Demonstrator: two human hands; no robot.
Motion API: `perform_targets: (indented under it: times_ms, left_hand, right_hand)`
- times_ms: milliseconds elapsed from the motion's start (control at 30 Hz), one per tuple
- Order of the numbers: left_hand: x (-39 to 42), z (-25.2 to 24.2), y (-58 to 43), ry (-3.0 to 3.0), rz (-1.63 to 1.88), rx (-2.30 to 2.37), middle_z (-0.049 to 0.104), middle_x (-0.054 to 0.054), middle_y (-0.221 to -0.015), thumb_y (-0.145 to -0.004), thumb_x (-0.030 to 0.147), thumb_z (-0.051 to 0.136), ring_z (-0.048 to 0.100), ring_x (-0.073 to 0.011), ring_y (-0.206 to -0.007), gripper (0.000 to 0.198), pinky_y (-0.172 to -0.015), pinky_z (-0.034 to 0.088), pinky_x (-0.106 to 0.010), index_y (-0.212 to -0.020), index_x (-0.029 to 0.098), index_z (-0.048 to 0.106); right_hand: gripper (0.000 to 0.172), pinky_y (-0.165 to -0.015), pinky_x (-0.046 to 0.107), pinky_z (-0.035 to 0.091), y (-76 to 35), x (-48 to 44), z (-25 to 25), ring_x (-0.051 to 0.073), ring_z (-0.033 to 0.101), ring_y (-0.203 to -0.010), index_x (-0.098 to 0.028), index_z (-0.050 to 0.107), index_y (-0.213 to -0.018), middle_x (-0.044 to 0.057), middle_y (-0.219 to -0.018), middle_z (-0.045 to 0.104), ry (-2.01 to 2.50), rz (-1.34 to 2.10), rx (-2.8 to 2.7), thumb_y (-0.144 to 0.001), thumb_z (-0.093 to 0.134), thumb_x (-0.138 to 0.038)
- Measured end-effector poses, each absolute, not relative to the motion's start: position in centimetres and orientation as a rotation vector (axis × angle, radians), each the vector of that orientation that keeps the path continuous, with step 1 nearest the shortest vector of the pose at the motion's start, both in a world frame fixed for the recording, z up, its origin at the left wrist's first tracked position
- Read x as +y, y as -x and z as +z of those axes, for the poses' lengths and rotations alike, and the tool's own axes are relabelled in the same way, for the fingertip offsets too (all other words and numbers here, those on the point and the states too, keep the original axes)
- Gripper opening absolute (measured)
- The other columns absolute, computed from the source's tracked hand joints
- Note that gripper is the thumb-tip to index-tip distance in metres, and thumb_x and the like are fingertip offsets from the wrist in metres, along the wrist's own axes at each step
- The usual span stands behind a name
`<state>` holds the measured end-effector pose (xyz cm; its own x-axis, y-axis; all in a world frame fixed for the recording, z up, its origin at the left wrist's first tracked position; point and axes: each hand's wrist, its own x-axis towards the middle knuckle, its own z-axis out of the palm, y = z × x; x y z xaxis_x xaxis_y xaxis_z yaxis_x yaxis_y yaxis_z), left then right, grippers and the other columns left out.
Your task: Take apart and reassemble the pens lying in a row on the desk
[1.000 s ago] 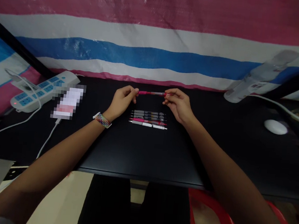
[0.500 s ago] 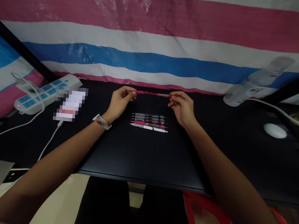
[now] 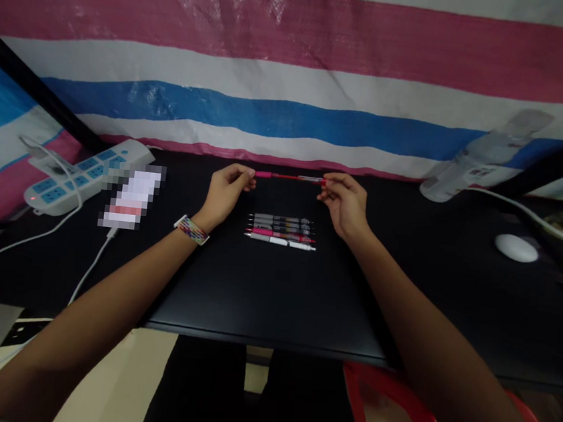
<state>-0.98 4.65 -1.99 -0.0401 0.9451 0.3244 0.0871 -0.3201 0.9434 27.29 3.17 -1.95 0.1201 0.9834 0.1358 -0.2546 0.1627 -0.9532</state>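
A slim red pen (image 3: 288,177) with a pink grip lies level between my two hands near the back of the black table (image 3: 263,290). The fingertips of my left hand (image 3: 229,191) pinch its pink end. My right hand (image 3: 345,203) pinches the opposite end with thumb and fingers. Closer to me, several pens lie side by side in a row: grey-black pens (image 3: 280,223) at the back, a pink-red pen (image 3: 279,235), and a white pen (image 3: 281,242) in front.
On the left are a white power strip (image 3: 88,177), a phone (image 3: 131,196) with blurred screen, and white cables. To the right stand a clear bottle (image 3: 483,158) and a white mouse (image 3: 516,248). A striped tarp (image 3: 299,38) hangs behind; a red stool (image 3: 357,393) is below.
Both hands stay almost in place. The pen between them looks slightly turned or shifted, and its pink grip now shows as solid. The row of pens has not moved.
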Motion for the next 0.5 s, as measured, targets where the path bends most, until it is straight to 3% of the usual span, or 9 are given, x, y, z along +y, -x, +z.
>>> perform_targets:
  times_ms: [500]
  left_hand:
    - [4.36, -1.65, 0.95, -1.494, 1.418, 1.113, 0.082, -0.007, -0.089, -0.095, 0.031, 0.082, 0.078, -0.0164, -0.08, 0.011, -0.07, 0.061, -0.028, -0.097, 0.02, 0.082]
  right_hand:
    - [0.013, -0.075, 0.035, 0.058, -27.09, 3.01, -1.7, 0.015, 0.062, -0.071, -0.024, 0.079, -0.089, 0.001, -0.078, 0.066, 0.955, 1.166, -0.935, -0.077, 0.076, -0.022]
